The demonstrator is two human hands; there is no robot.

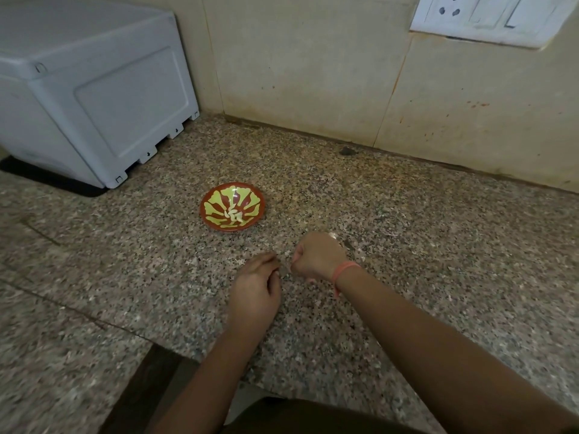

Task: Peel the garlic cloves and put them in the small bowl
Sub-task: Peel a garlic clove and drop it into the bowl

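So the fingers [270, 260] of the left hand [255, 292] are bunched together with the tips aimed at the right hand [316, 260], which is curled up tight like a fist, knuckles nearly touching those tips. Honestly I can't tell what either one is holding. If there's a clove in there, it's hidden in the little gap between them, so I can't say whether it's pinched or not. My guess is this is the peeling step, both hands working one clove low over the worktop [407, 245]. There's an orange thread band [344, 270] on the right wrist. The small bowl [206, 214] sits just beyond the hands, a bit to the left, with a few pale peeled cloves [234, 214] piled in its middle, so the job looks partly done. Next move probably needs the skin pulled clear, then a short reach forward and left to drop the clove in. A white appliance [94, 89] is way off left, with a wall socket [488, 17] up right.
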